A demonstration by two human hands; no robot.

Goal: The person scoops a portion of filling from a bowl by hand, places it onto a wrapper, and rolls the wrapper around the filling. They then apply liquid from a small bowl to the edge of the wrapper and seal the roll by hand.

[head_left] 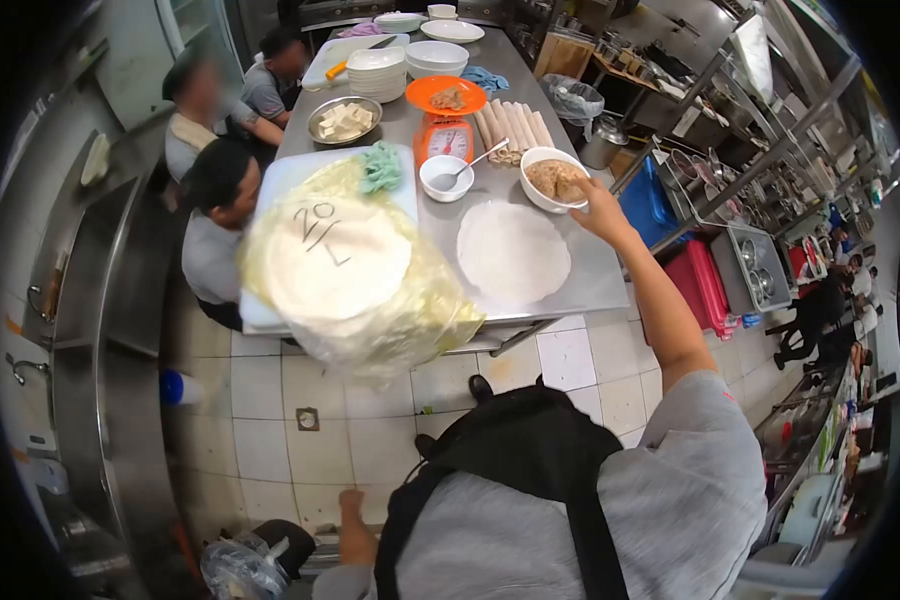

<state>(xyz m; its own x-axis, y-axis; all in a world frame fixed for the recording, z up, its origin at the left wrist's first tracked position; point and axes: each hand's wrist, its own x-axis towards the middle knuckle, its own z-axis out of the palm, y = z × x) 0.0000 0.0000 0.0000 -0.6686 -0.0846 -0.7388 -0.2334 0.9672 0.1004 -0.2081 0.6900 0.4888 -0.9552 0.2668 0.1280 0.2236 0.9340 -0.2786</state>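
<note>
Right hand [600,210]: at the rim of the white bowl of filling [554,179] on the bench [590,275]; I cannot tell whether my fingers grip it. Round wrapper [513,251]: flat on the bench, just below the bowl. Left hand [352,501]: low over the floor, curled, contents hidden.

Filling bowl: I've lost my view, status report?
Right hand at filling bowl rim, grip unclear. Left hand low, off table. Wrapper flat beside bowl, nothing blocking.
</note>
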